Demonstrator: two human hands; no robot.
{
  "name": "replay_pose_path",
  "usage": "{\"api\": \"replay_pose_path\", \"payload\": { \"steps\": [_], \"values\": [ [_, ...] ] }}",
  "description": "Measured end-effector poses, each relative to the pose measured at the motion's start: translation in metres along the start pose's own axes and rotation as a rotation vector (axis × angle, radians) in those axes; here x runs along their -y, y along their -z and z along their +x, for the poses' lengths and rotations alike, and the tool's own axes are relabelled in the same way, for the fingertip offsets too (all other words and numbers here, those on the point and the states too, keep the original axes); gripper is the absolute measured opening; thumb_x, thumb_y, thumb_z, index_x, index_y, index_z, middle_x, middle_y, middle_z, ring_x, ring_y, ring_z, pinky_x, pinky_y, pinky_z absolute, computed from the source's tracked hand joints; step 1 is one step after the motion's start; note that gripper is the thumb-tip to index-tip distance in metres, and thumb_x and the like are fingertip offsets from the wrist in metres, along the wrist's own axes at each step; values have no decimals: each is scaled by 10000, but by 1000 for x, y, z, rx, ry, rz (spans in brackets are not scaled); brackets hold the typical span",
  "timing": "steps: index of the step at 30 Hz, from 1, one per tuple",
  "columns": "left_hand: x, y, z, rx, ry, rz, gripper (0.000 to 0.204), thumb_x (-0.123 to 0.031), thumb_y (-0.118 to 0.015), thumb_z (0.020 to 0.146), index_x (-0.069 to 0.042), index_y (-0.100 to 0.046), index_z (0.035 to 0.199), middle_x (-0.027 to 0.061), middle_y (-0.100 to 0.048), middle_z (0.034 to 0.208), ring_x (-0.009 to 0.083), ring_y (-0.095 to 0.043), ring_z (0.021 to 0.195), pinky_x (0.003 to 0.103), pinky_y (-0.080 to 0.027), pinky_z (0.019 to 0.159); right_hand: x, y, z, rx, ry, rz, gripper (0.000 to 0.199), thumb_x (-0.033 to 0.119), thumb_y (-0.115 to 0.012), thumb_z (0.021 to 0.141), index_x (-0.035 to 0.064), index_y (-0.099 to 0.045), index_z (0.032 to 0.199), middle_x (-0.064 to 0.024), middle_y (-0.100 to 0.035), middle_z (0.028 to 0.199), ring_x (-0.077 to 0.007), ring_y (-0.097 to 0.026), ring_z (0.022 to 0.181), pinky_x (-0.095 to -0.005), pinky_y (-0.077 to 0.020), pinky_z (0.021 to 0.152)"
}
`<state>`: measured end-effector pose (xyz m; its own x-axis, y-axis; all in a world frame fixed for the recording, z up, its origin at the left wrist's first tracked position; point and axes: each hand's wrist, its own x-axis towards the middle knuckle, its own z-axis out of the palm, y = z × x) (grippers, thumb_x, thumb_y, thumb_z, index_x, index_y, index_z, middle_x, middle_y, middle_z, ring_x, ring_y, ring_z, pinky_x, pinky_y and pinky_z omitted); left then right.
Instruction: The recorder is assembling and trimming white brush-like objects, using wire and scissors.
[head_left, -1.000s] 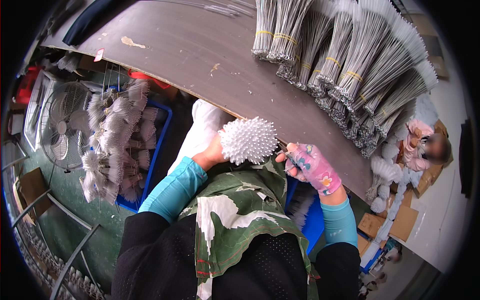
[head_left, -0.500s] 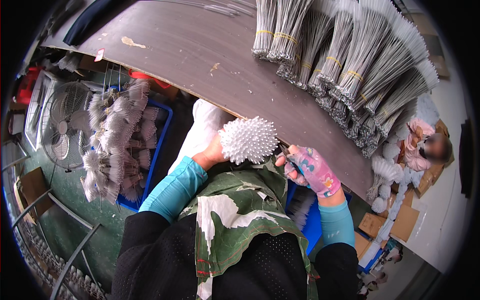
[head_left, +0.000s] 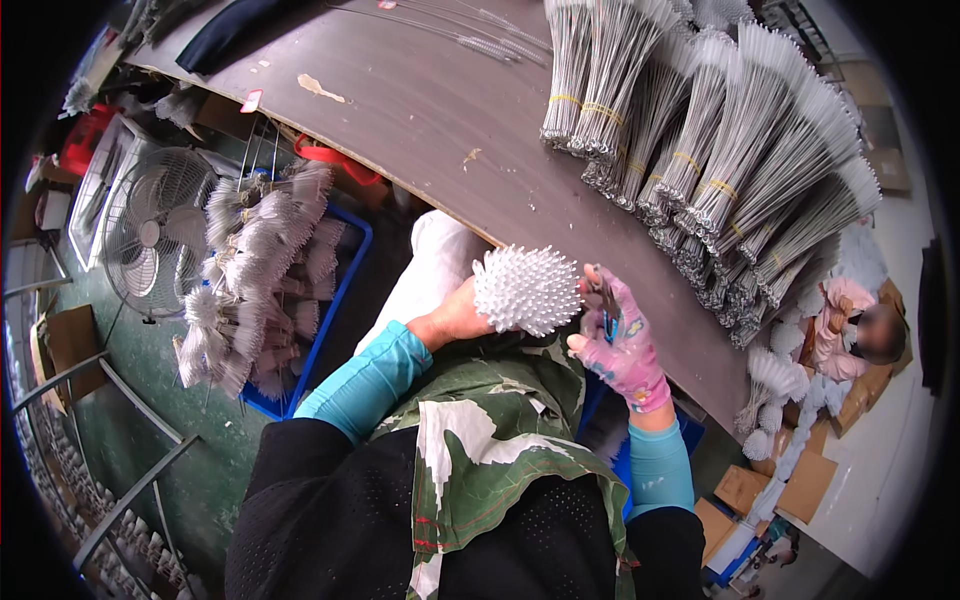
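My left hand (head_left: 455, 313) is closed around a bundle of thin wire brushes (head_left: 527, 291), whose white bristled ends face up in a domed cluster. The rest of that bundle is hidden from here. Just right of it, my right hand (head_left: 625, 350), in a pink flowered fingerless glove, grips small pliers (head_left: 608, 305) with a dark metal head and some blue. The plier tips are close beside the bristle ends; whether they touch is hard to tell. Both hands are over my lap, close to the table's front edge.
Many tied bundles of wire brushes (head_left: 690, 150) are piled on the brown table (head_left: 420, 130). On my left, a blue crate (head_left: 345, 290) holds more bundles beside a fan (head_left: 150, 235). Cardboard boxes (head_left: 808, 483) and a person in pink (head_left: 838, 315) are at the right.
My right hand has risen and turned upward, bringing the pliers up beside the bristle ends. The view has shifted slightly; my left hand still holds the bundle.
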<state>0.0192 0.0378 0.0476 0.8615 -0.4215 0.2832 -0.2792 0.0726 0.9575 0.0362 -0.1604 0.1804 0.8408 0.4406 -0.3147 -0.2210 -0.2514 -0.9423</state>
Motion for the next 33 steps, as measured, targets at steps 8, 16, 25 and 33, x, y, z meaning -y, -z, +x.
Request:
{"api": "replay_pose_path", "payload": {
  "steps": [8, 16, 25, 33],
  "values": [
    [-20, 1, 5, -122, 126, -182, 720, -122, -802, 641, -50, -461, 1271, 80, -483, 1295, 220, -418, 1214, 374, -306, 1036, 14, -7, 18, 83, 265, -175, 751, 71, -723, 672, 7, -367, 1330, -97, -460, 1297, -192, -425, 1207, -332, -309, 1034],
    [-12, 0, -1, -209, 211, -33, 703, -248, -785, 679, -69, -461, 1277, 92, -462, 1300, 265, -370, 1237, 384, -202, 1078, 13, -4, 9, 57, 204, -71, 703, 38, -686, 724, 2, -345, 1338, -103, -469, 1264, -172, -458, 1156, -310, -366, 979],
    [-11, 6, 0, -210, 253, -170, 711, -257, -800, 668, -46, -471, 1262, 94, -464, 1302, 239, -373, 1238, 367, -206, 1078, -9, -1, 17, -78, 82, -72, 499, 31, -717, 722, 4, -483, 1162, -54, -564, 1039, -120, -542, 902, -270, -445, 851],
    [-5, 4, 3, -143, 234, -147, 723, -230, -792, 673, -44, -450, 1282, 92, -458, 1310, 235, -357, 1255, 361, -199, 1082, -1, -8, 16, -186, 238, -7, 336, 15, -700, 743, 18, -559, 1048, -25, -587, 942, -99, -536, 899, -235, -443, 786]
  ]
}}
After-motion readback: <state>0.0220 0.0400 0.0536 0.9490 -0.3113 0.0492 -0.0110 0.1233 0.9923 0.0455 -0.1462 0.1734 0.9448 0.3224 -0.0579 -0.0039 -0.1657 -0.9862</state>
